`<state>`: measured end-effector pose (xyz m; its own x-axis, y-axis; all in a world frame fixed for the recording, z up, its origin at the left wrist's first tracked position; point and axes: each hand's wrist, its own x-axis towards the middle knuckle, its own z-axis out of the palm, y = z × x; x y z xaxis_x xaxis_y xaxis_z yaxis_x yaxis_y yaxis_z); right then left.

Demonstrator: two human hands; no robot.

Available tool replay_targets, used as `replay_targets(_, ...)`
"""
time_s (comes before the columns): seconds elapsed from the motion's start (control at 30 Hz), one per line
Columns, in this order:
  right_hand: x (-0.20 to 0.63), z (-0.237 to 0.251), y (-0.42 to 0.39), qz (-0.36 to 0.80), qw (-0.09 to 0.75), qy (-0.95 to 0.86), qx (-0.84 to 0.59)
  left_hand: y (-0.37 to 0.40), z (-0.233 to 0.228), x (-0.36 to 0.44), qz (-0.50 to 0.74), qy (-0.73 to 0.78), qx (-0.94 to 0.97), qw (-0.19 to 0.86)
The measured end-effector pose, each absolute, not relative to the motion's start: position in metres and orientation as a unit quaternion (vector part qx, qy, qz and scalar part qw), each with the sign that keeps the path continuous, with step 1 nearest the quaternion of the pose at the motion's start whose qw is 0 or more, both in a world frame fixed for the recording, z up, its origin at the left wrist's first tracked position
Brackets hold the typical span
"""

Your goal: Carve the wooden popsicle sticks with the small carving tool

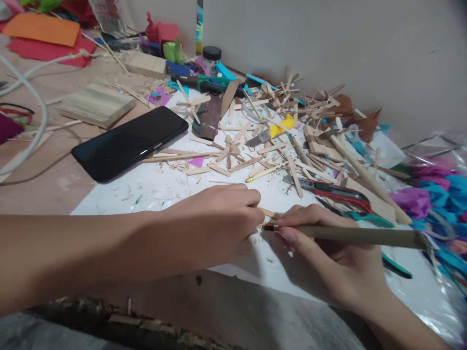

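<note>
My left hand (222,221) is closed, its fingers curled over a thin wooden stick (269,213) whose end sticks out towards the right hand. Pinched between the thumb and fingers of my right hand (339,267) is a carving tool (357,236) with a long olive-brown handle. Its dark tip points left, close to the left fingers, and the working edge is partly hidden. Both hands are low over white paper (120,199) strewn with shavings. Just behind the right hand lie a red and black utility knife (328,189) and pliers with teal handles (368,218).
A black phone (131,141) rests at the left, beside a wooden block (97,104). Many craft sticks (233,148), a yellow-handled cutter (280,127) and a hammer-like tool (368,175) clutter the back. Coloured crepe paper (438,194) fills the right; a white cable (44,107) loops left.
</note>
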<state>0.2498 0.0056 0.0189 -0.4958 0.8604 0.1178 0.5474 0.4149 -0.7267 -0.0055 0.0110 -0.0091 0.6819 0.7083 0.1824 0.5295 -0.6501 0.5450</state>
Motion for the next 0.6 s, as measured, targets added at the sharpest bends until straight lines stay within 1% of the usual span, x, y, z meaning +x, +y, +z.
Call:
replay_targets(0.13, 0.248, 0.021, 0.002, 0.275, 0.233, -0.840, -0.405, 0.010, -0.010, -0.009, 0.201, 0.347, 0.890, 0.217)
replay_targets(0.27, 0.243, 0.024, -0.001, 0.156, 0.199, -0.904, -0.345, 0.011, -0.008, -0.011, 0.198, 0.318, 0.900, 0.223)
replay_targets(0.33, 0.240, 0.026, -0.001, 0.118, 0.189, -0.921, -0.319, 0.011, -0.007, -0.010, 0.197, 0.321, 0.899, 0.222)
replay_targets(0.43, 0.240, 0.027, -0.001, 0.138, 0.191, -0.920, -0.312, 0.012, -0.008, -0.009, 0.203, 0.321, 0.901, 0.207)
replay_targets(0.53, 0.243, 0.025, -0.001, 0.224, 0.222, -0.871, -0.378, 0.013, -0.008, -0.009, 0.205, 0.318, 0.904, 0.200)
replay_targets(0.6, 0.243, 0.020, 0.000, 0.257, 0.250, -0.834, -0.420, 0.012, -0.007, -0.009, 0.202, 0.320, 0.903, 0.202)
